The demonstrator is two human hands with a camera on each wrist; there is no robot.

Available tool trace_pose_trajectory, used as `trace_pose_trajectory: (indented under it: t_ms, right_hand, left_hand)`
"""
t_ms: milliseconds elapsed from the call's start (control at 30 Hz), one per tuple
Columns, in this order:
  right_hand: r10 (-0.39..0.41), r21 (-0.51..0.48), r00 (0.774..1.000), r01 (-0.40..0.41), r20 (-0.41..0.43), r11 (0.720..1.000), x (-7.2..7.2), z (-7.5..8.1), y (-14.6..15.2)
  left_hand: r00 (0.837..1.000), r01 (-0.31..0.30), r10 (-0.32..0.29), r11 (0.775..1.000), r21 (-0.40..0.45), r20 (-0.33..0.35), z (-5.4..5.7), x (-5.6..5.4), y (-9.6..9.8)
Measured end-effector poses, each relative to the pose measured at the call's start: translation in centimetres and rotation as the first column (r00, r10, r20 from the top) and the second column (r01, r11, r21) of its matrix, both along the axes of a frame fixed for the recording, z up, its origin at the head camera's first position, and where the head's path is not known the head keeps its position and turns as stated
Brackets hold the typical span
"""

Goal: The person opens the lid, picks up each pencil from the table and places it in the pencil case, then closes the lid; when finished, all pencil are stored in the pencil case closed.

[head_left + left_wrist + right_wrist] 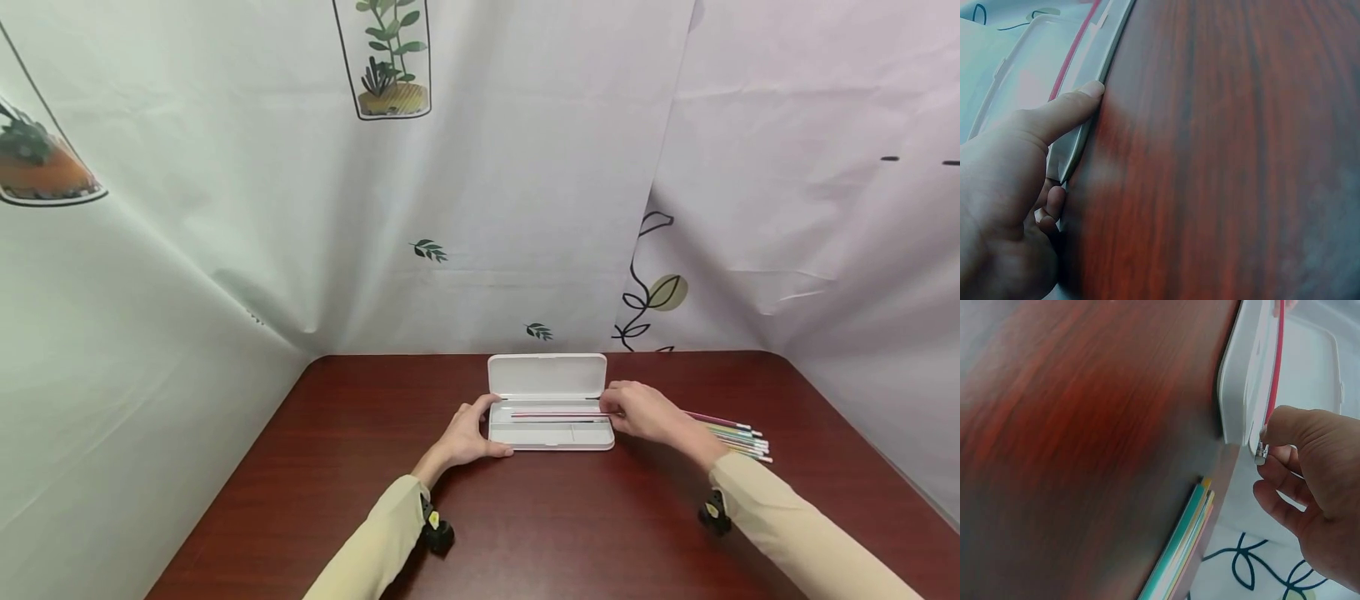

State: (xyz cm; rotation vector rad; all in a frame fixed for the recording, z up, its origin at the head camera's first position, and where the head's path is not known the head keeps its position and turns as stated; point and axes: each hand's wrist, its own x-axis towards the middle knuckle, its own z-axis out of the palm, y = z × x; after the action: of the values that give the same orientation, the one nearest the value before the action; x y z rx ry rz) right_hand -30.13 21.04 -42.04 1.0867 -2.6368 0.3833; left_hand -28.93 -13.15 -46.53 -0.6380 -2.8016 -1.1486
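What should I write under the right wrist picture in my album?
A right hand pinches a red pencil over an open white pencil case.

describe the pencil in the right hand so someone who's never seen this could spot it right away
On the dark reddish-brown table, find the open white case. A slim red pencil stretches lengthwise over it, one end held by the right hand. Unlike the other pencils, lying together on the table to the right, it alone reaches over the case.
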Motion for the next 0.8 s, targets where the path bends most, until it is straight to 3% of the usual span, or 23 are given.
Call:
trace_pose_trajectory:
  t_ms: [267,500,800]
  right_hand:
    - [0.023,-0.005,0.998,-0.022,0.051,1.0,-0.4,-0.3,-1.2]
    - [0.1,-0.014,0.994,-0.1,0.031,0.995,-0.7,-0.6,-1.6]
    - [0.091,-0.006,0.994,-0.09,0.059,0.996,-0.7,-0.7,-2.0]
  left_hand:
    - [1.0,-0.002,0.002,1.0,0.004,0.004,0.1,0.1,0.1]
    - [1.0,0.002,-0.002,1.0,0.001,0.003,-0.1,0.1,0.0]
    - [1.0,0.002,-0.003,1.0,-0.006,-0.007,-0.2,0.0,0.0]
